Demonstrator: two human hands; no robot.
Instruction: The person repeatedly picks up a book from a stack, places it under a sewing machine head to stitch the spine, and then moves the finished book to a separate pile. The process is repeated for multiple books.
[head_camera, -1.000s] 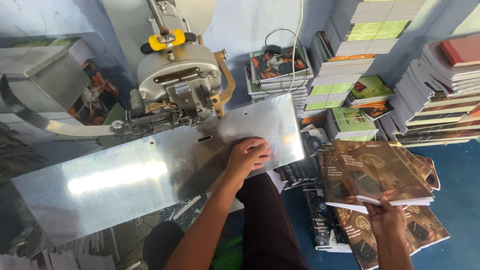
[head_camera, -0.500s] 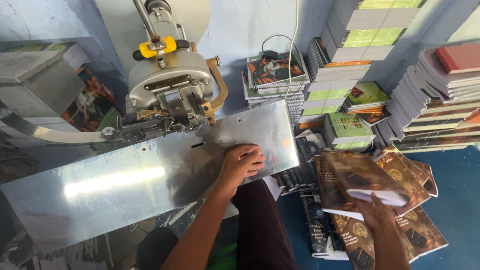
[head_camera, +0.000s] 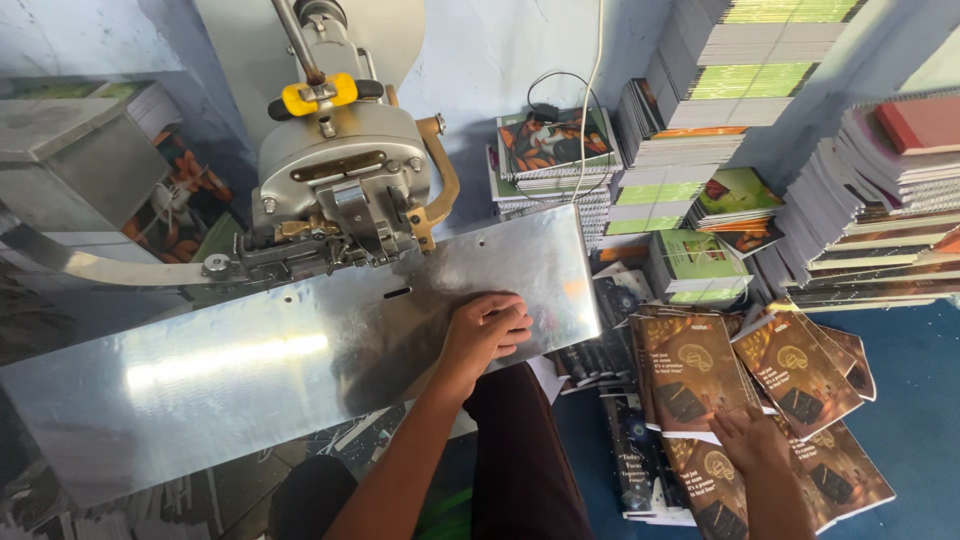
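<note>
My left hand (head_camera: 487, 330) rests with curled fingers on the shiny metal table (head_camera: 250, 370) of a stitching machine (head_camera: 340, 190), just right of the slot under its head. My right hand (head_camera: 750, 440) lies flat on a brown-covered booklet (head_camera: 690, 375), the top one of a loose fanned pile of brown booklets (head_camera: 800, 370) on the blue floor at lower right. Nothing is gripped in either hand as far as I can see.
Tall stacks of booklets with green and white edges (head_camera: 740, 60) stand along the back wall. More stacks (head_camera: 900, 200) fill the right side, with a smaller one (head_camera: 555, 160) by a white cable (head_camera: 590, 90). A grey metal box (head_camera: 70, 170) stands at left.
My right hand has lowered the brown booklet it was lifting and now presses it flat on the pile. My left hand stays on the metal table.
</note>
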